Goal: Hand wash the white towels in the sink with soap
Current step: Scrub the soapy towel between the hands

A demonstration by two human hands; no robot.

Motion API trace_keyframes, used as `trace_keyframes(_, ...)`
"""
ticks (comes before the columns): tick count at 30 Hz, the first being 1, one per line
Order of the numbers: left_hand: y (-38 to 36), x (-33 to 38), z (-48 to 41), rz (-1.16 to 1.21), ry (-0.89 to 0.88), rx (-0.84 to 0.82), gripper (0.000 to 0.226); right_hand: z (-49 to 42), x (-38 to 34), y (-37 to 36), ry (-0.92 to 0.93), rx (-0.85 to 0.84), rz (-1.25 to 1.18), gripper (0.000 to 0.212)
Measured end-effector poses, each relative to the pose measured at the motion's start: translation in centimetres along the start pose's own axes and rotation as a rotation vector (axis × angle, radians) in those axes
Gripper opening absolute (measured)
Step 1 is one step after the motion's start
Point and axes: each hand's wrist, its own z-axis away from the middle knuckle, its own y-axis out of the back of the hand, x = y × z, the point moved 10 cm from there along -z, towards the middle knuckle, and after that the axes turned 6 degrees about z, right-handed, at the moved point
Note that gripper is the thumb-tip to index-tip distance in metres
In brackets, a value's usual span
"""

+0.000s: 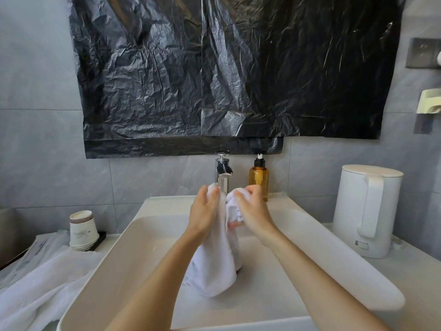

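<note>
Black plastic sheet [214, 68]: taped over the wall above the basin, covering whatever is behind it.
Sink [148, 235]: a wide white basin set into the tabletop; its near edge runs out of the bottom of the view.
Second towel [43, 290]: lies crumpled on the tabletop left of the sink, partly cut off at the frame edge.
White towel [214, 266]: held up over the middle of the sink, its top bunched between both hands and its tail hanging down to the basin floor.
Kettle [367, 211]: white, standing on the tabletop right of the sink, well apart from the work.
Left hand [202, 211]: its grip is curled round the towel's upper left bunch.
Right hand [253, 211]: its grip pinches the upper right bunch, close against the left.
Soap bottle [259, 177]: amber pump bottle on the back ledge, just beside the tap [223, 168].
Paper cups [82, 230]: a small stack left of the basin.
Step in hand: likely rubbing the cloth against itself.
Next move: probably working along to a fresh section, or reaching to the pump if more soap is needed.
Hard to make out: the hands hide the spout, so running water cannot be told; no lather shows; the drain is hidden behind the towel.
</note>
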Motion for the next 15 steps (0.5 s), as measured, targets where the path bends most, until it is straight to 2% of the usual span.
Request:
trace_keyframes(2,0.3,-0.3,0.1,-0.018,0.006,0.023,0.033,1.0,-1.0,-1.8,0.099,-0.047,0.119,0.014)
trace_keyframes(4,-0.4,-0.3,0.2,-0.039,-0.014,-0.027,0.035,0.8,-0.7,-1.7,0.118,0.0,0.202,0.017)
trace_keyframes(8,-4.6,0.7,1.9,-0.043,-0.06,-0.238,0.031,-0.6,1.6,2.6,-0.083,0.252,0.189,0.025)
trace_keyframes(10,-4.3,0.2,1.6,-0.094,-0.049,-0.214,0.038,-0.4,1.4,2.3,-0.033,0.225,0.19,0.023)
trace_keyframes(13,-1.2,-1.2,0.2,-0.107,0.006,-0.057,0.04,1.0,0.0,-0.7,0.104,0.059,0.185,0.018)
trace_keyframes(15,-1.6,-1.0,0.4,-0.037,0.039,-0.081,0.037,0.6,0.0,-0.6,0.097,0.097,0.186,0.025)
